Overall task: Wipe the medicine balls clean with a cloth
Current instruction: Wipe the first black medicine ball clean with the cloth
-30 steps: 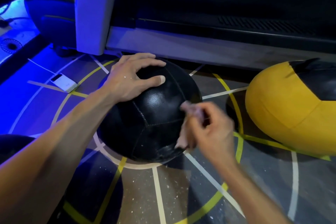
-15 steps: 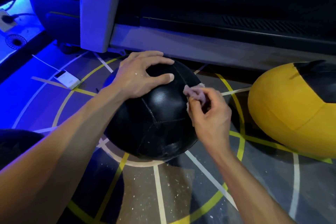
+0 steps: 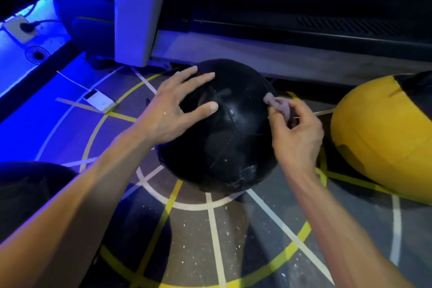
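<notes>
1. The black ball (image 3: 229, 138) sits on the floor (image 3: 194, 236), at the middle of painted white and yellow rings and spokes, just in front of a pale machine base (image 3: 268, 58).
2. It is round, so it has no long axis. Its seams meet near the top, a little toward the left hand, and one seam runs from there down the near face.
3. The left hand (image 3: 170, 110) lies on the upper left of the ball, fingers spread wide and nearly straight, thumb stretched across toward the seam meeting point. It holds nothing.
4. The right hand (image 3: 297, 133) is at the ball's upper right edge, fingers curled, pinching a small pale cloth (image 3: 278, 104).
5. The cloth is bunched; its free end points up and left and lies against the ball's right shoulder. Its long axis runs roughly from the fingers toward that upper left tip.
6. White scuffs show low on the ball's near right side.
7. A yellow ball (image 3: 378, 138) with a black panel lies to the right, near the black ball but apart from it.
8. A small white device (image 3: 100, 101) lies on the floor to the left, with a thin white cable leading away from it.
9. The dark curve of another ball (image 3: 30, 184) shows at the lower left edge.
</notes>
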Motion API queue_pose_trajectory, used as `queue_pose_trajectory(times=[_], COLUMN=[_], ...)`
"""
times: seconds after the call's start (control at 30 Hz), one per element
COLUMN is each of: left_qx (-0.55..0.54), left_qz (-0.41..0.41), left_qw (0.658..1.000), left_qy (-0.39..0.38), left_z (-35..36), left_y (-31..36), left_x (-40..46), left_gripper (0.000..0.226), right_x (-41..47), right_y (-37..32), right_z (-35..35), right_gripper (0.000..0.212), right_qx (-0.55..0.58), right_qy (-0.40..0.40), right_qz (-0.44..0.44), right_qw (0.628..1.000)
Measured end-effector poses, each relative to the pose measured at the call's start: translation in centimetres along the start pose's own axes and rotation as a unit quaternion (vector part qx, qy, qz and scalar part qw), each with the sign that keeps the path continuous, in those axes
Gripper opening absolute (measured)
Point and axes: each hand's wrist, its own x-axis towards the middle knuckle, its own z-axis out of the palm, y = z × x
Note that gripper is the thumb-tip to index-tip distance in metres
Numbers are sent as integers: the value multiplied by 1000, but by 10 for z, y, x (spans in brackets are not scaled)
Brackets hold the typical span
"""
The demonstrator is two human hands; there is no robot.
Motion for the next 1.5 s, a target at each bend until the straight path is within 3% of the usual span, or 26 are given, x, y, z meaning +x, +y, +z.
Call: queue_pose_trajectory(times=[0.13, 0.27, 0.33, 0.4, 0.47, 0.53, 0.6, 0.7, 0.77, 0.8, 0.87, 0.93, 1.0, 1.07, 1.27, 1.33, 1.43, 1.5], left_qx=[-3, -13, -14, -17, -19, -14, -25, -51, -64, -67, -73, -79, -83, -83, -101, -102, -100, -97], left_qz=[-14, -23, -29, -33, -38, -45, -48, -48, -49, -48, -52, -54, -55, -53, -63, -58, -55, -58], left_qw=[1000, 1000, 999, 999, 999, 999, 999, 998, 997, 996, 996, 995, 995, 995, 993, 993, 993, 994], left_qy=[7, 7, 6, 5, -2, -5, 1, -7, -13, -14, -11, -8, -8, 0, -2, -2, 2, 5], left_z=[2, 9, 12, 12, 12, 11, 10, 7, 6, 6, 5, 3, 4, 6, 3, 3, 3, 3], left_y=[2, 5, 8, 9, 11, 13, 13, 8, 5, 3, 1, -1, -1, 1, -2, -3, 0, 0], left_x=[20, 32, 35, 39, 43, 47, 49, 48, 45, 45, 43, 41, 39, 41, 44, 40, 40, 41], left_gripper=[68, 69, 69, 68, 68, 67, 67, 64, 60, 59, 59, 61, 61, 61, 52, 52, 52, 52], right_x=[-42, -79, -72, -51, -21, -10, -27, -72, -84, -81, -62, -28, 2, -4, -86, -65, -22, -26], right_y=[-18, 3, 7, -4, -19, -31, -28, 5, 26, 29, 24, 20, 20, 19, 6, 6, 9, 8], right_z=[11, 10, 3, -1, 1, 8, 14, 10, -1, -7, -19, -26, -21, -9, -7, -11, -13, -8], right_gripper=[14, 19, 20, 22, 20, 18, 15, 12, 12, 13, 14, 17, 14, 10, 22, 23, 16, 12], right_qx=[-12, -157, -169, -120, -73, -65, -71, -117, -149, -143, -89, -35, -8, 22, 3, 42, 78, 64], right_qy=[-71, -221, -262, -249, -173, -112, -138, -238, -279, -282, -247, -148, -60, -59, -217, -190, -57, -60], right_qz=[-167, -373, -394, -348, -263, -221, -263, -362, -381, -373, -309, -192, -83, -41, -161, -113, 26, 25], right_qw=[983, 887, 865, 896, 946, 967, 952, 894, 869, 872, 914, 970, 995, 997, 963, 974, 995, 996])
